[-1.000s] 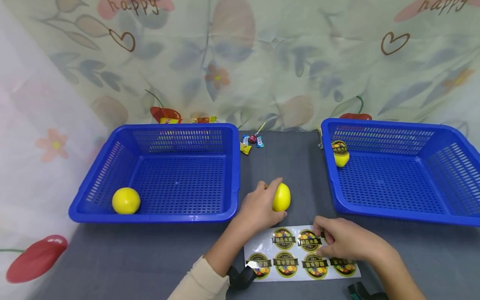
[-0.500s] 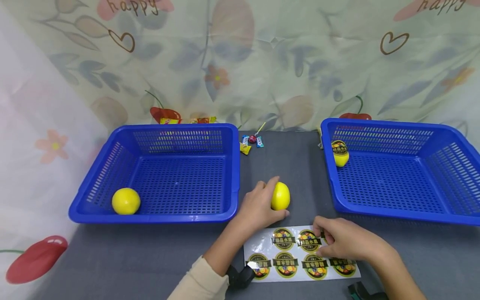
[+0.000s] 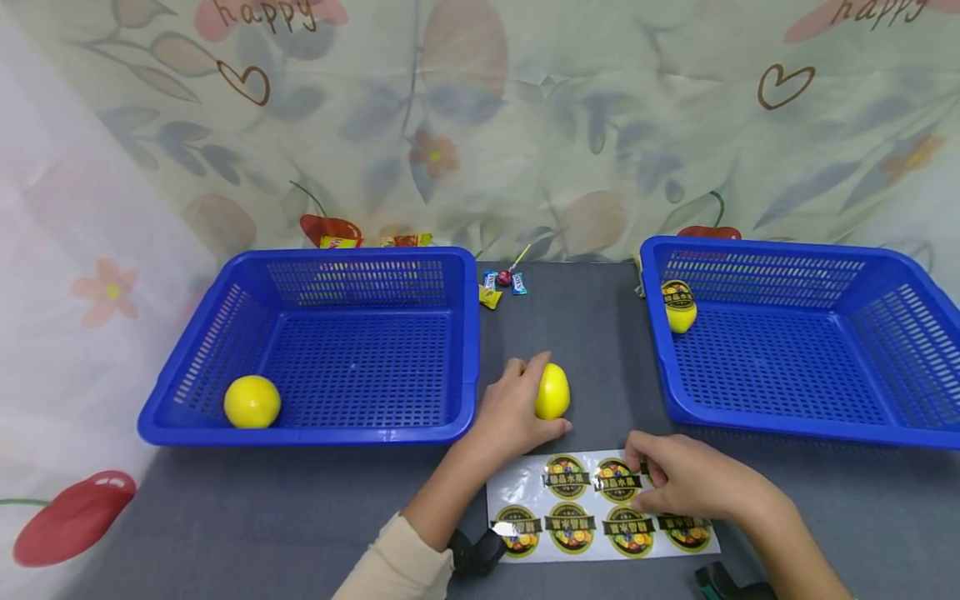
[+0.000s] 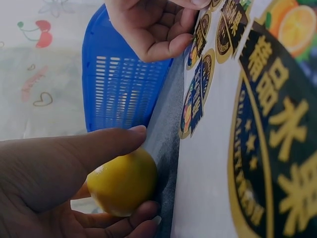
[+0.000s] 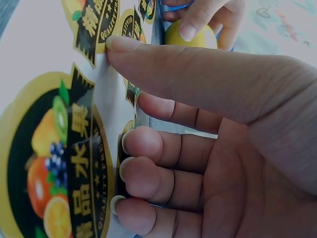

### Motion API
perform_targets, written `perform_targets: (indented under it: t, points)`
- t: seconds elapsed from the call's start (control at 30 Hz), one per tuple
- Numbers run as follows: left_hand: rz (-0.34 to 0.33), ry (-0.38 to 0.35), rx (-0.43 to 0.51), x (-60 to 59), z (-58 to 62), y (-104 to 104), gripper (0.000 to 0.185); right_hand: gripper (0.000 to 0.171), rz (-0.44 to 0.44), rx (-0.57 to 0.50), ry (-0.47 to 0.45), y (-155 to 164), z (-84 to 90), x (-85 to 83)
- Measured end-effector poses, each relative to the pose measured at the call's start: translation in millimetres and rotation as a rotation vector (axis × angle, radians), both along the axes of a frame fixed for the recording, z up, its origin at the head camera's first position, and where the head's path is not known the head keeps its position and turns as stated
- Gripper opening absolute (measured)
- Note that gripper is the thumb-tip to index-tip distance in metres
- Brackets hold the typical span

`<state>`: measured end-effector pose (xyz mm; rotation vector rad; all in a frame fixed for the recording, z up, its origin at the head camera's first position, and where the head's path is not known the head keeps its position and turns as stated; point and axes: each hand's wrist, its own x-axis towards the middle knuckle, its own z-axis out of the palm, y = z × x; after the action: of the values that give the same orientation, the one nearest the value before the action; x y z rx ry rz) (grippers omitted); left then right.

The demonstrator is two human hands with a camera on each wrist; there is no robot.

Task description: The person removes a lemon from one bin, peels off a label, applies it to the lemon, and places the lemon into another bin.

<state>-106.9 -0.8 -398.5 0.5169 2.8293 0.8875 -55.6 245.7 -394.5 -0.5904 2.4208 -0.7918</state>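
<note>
At a grey table [image 3: 225,517] hung about with flowered cloth, a person works between two blue baskets. The left hand [image 3: 510,412] curls its fingers and thumb round a plain yellow lemon [image 3: 552,392], holding it on the tabletop just behind a sticker sheet [image 3: 600,506]; the left wrist view shows the thumb arched over the fruit and the fingertips tucked under it, a grip that seems meant to keep the round fruit from rolling while it waits. The right hand [image 3: 690,479] rests on the far right part of the sheet, thumb laid flat along the paper and fingers bent, their tips at the edge of one round fruit label [image 5: 89,163]. It looks as if the nails are working under that label to lift it, though whether it has come free cannot be told from here.

The left basket [image 3: 330,429] holds one bare lemon [image 3: 252,401] in its near left corner. The right basket [image 3: 795,429] holds a labelled lemon [image 3: 679,306] against its far left wall, its sticker facing outward. The split suggests unmarked fruit on one side and finished fruit on the other, with the sheet lying between them within easy reach of both hands. A few wrapped sweets [image 3: 501,285] lie at the back of the table, apart from the work.
</note>
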Motion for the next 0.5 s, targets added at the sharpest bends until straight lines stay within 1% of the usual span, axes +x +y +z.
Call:
perform_targets:
  t: [0.17,0.3,0.33,0.43,0.5]
  points:
    - [-0.004,-0.002,-0.008,0.5,0.8,-1,0.092,0.037,-0.002,0.0,-0.003,0,-0.2,0.0]
    - [0.021,-0.02,-0.011,3.6,3.6,0,0.099,0.037,-0.007,0.002,-0.007,0,0.0,-0.2]
    - [0.028,-0.017,-0.015,5.5,5.1,1,0.101,0.037,-0.008,0.003,-0.009,0,0.2,-0.2]
    - [0.046,0.025,-0.035,14.9,12.3,4,0.102,0.037,-0.005,0.003,-0.009,0,0.4,-0.6]
    - [0.041,0.069,-0.054,23.5,19.0,7,0.093,0.037,0.0,0.001,-0.006,0,0.4,-1.0]
